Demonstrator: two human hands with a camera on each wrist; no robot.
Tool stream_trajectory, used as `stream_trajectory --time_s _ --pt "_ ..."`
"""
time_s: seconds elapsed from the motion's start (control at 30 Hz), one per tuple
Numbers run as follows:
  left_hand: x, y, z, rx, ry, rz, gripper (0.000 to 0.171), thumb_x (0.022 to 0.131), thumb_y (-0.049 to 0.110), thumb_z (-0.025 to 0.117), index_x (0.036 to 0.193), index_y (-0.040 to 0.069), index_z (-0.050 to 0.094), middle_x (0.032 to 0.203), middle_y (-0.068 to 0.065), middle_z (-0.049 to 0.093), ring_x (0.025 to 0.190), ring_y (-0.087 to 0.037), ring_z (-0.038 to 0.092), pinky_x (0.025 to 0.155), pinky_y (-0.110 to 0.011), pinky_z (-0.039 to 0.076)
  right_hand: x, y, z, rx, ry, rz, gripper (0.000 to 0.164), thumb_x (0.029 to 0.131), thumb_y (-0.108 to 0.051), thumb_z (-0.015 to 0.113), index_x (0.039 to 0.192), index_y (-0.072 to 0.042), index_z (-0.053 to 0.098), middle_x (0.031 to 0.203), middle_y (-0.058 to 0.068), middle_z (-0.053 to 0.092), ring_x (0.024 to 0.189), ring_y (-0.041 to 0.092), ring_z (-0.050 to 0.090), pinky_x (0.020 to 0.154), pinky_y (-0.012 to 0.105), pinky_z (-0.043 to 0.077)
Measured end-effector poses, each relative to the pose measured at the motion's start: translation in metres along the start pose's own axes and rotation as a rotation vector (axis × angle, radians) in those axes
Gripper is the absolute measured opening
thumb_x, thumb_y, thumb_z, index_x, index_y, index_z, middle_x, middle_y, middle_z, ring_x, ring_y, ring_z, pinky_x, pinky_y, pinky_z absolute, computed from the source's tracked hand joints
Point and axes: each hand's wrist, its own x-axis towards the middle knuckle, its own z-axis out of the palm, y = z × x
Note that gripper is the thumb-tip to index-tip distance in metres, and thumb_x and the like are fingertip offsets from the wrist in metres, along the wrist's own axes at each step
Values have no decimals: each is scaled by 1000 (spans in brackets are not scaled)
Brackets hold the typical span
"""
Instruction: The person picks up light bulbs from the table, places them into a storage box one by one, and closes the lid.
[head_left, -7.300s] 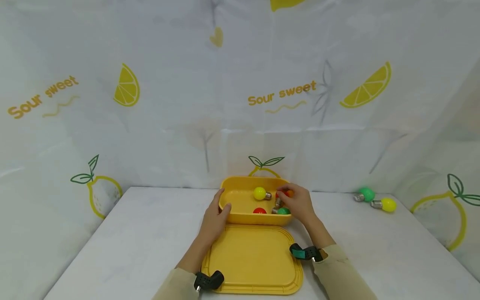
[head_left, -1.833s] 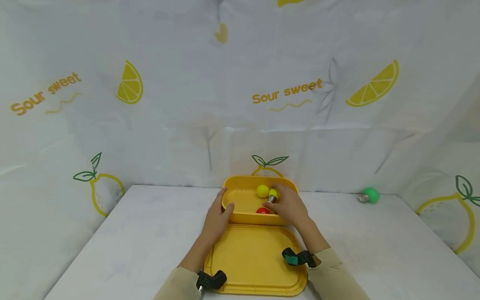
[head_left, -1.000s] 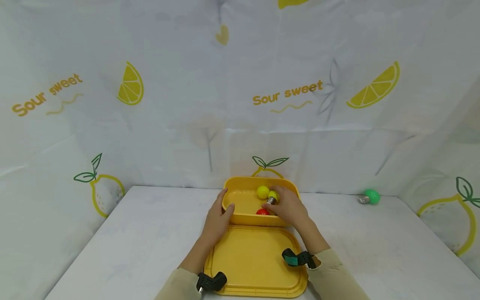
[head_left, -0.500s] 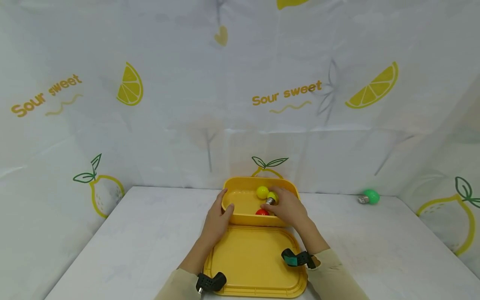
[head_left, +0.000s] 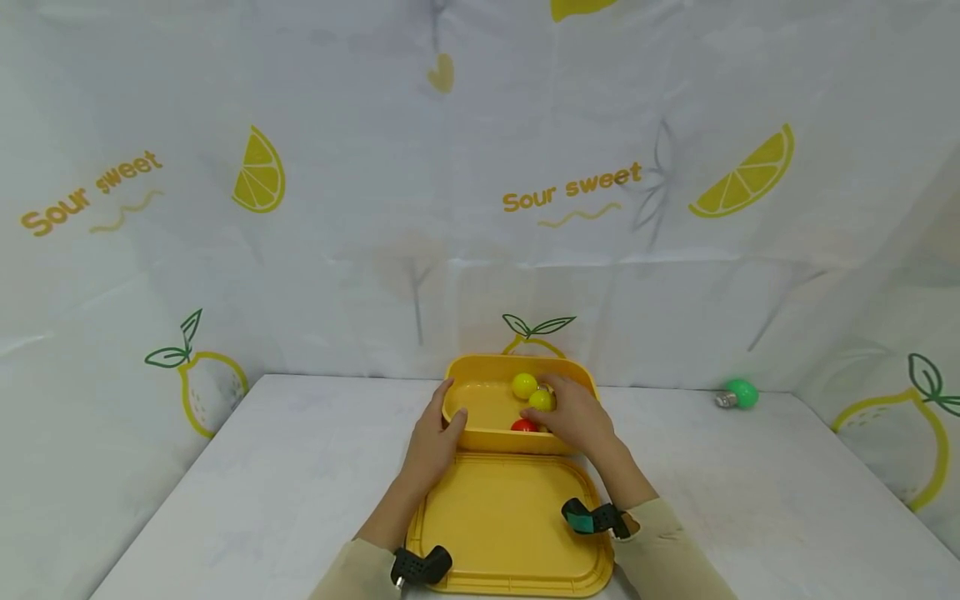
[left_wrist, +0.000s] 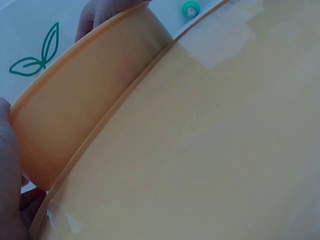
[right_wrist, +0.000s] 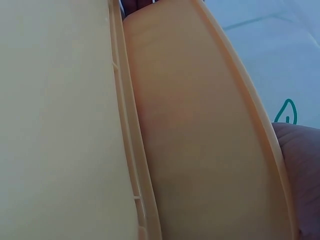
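Observation:
In the head view my left hand (head_left: 433, 435) grips the left end of a yellow plastic box (head_left: 517, 442), thumb over the rim. My right hand (head_left: 576, 414) reaches inside at the right end, fingers and thumb round a yellow light bulb (head_left: 541, 401). A second yellow bulb (head_left: 524, 385) lies just behind it. Near the front wall shows a red bulb (head_left: 523, 425), partly hidden. Both wrist views show mostly the box's outer wall (left_wrist: 90, 100) and the lid (right_wrist: 55, 125); the box's contents are out of sight there.
Flat in front of the box lies its yellow lid (head_left: 510, 525), beneath my forearms. A green bulb (head_left: 741, 393) rests at the table's back right. Behind the white table (head_left: 247, 500) hangs a lemon-printed cloth (head_left: 360, 275).
The yellow bulb that lay on the right of the table is gone from there. In my right hand, a yellow bulb has turned: its metal base faced forward, now the globe does. My left hand stays.

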Motion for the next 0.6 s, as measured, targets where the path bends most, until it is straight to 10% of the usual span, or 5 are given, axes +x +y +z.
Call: stream_trajectory --time_s 0.6 --pt "1 -4 1 -3 0 4 61 104 35 50 160 25 29 163 -10 37 149 -32 38 122 -55 32 -1 22 -20 180 143 -98 59 92 -31 74 141 -2 55 140 22 60 125 42 59 103 58 50"
